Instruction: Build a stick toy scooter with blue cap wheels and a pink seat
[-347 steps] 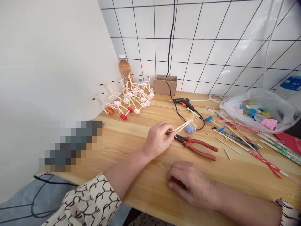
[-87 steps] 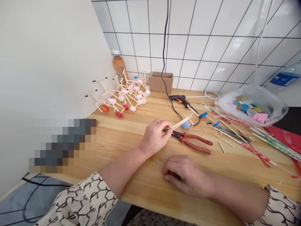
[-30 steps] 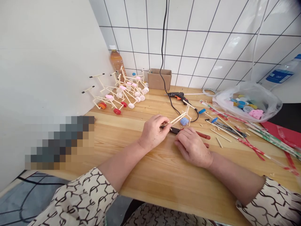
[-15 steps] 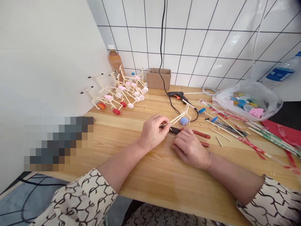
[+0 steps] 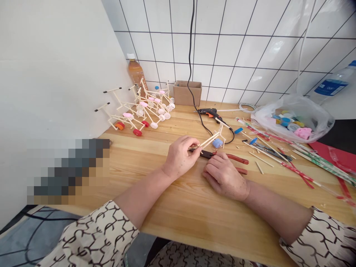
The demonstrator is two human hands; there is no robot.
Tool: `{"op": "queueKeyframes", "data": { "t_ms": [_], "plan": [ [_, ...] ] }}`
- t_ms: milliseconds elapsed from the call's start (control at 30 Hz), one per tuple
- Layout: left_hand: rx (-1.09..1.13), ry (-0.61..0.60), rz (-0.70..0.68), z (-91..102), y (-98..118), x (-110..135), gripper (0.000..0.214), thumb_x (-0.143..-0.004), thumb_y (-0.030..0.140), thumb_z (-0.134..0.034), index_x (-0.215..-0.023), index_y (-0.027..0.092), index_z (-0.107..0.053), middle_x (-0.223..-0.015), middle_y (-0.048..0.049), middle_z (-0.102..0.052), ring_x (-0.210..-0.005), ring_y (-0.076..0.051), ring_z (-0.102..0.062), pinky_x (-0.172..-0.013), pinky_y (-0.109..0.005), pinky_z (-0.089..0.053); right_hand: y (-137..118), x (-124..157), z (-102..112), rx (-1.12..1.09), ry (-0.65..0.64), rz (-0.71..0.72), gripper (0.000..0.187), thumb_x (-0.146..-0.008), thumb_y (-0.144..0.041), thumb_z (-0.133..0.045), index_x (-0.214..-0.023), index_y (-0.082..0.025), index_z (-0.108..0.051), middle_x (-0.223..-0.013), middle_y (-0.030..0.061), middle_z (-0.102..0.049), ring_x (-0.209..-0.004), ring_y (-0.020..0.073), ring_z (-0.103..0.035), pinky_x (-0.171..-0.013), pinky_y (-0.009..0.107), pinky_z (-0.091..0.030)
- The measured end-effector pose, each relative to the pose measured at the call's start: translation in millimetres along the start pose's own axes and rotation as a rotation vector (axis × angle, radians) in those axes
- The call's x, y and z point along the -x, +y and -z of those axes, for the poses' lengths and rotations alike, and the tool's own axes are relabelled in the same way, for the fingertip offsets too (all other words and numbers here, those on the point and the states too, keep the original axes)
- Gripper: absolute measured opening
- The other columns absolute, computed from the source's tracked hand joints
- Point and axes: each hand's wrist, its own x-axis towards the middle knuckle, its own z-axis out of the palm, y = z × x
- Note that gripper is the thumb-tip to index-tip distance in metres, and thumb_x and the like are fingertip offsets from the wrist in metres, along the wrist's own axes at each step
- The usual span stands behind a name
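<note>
My left hand (image 5: 179,156) pinches the end of a small frame of glued wooden sticks (image 5: 208,141) between fingers and thumb. A blue foam piece (image 5: 217,143) sits against that frame. My right hand (image 5: 224,177) lies on the table with its fingers closed, resting over the middle of red-handled pliers (image 5: 236,158). The pliers' pivot is hidden beneath those fingers, and their black jaws point towards my left hand. A black glue gun (image 5: 208,112) lies beyond both hands, its cord curling near the frame.
Several finished stick models with bottle-cap wheels (image 5: 141,113) stand at the far left corner, by a juice bottle (image 5: 135,72). A cardboard box (image 5: 187,93) sits against the tiled wall. Right of the hands lie loose sticks, striped straws (image 5: 297,176), and a plastic bag of caps (image 5: 292,118).
My right hand has moved from the table's front up onto the pliers. My left hand still holds the frame. The view has tilted slightly.
</note>
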Motion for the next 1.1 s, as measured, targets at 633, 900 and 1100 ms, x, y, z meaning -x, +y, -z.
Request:
{"op": "queueKeyframes", "data": {
  "t_ms": [633,900,1100],
  "plan": [
    [0.295,0.027,0.322,20.3,-6.6,-12.1,0.031,-0.086,0.040,-0.048,-0.077,0.015,-0.062,-0.072,-0.0026,-0.065,-0.071,-0.014,-0.061,-0.067,-0.023,-0.049,-0.8,1.2,1.1,-0.017,-0.020,-0.010,0.022,-0.087,-0.016,-0.043,-0.066,-0.017,-0.052,-0.066,0.0044,-0.056,-0.068,0.0169,-0.045,-0.071,0.034,-0.031],
    [0.502,-0.087,0.550,21.8,-30.7,-15.8,0.021,-0.075,0.037,-0.062,-0.073,0.016,-0.065,-0.072,-0.0030,-0.069,-0.072,-0.016,-0.063,-0.068,-0.025,-0.049,0.1,3.3,4.4,-0.005,-0.016,0.011,0.027,-0.088,-0.018,-0.042,-0.063,-0.016,-0.052,-0.062,0.0036,-0.055,-0.064,0.0157,-0.044,-0.071,0.033,-0.032],
    [0.402,-0.180,0.570,20.4,-29.7,-10.6,0.019,-0.075,0.033,-0.060,-0.070,0.015,-0.065,-0.067,-0.0006,-0.066,-0.065,-0.014,-0.060,-0.064,-0.024,-0.046,-0.3,3.6,5.4,0.024,0.023,0.055,0.032,-0.089,-0.018,-0.042,-0.058,-0.017,-0.049,-0.056,0.0023,-0.052,-0.057,0.0144,-0.041,-0.070,0.033,-0.033]
  ]
}}
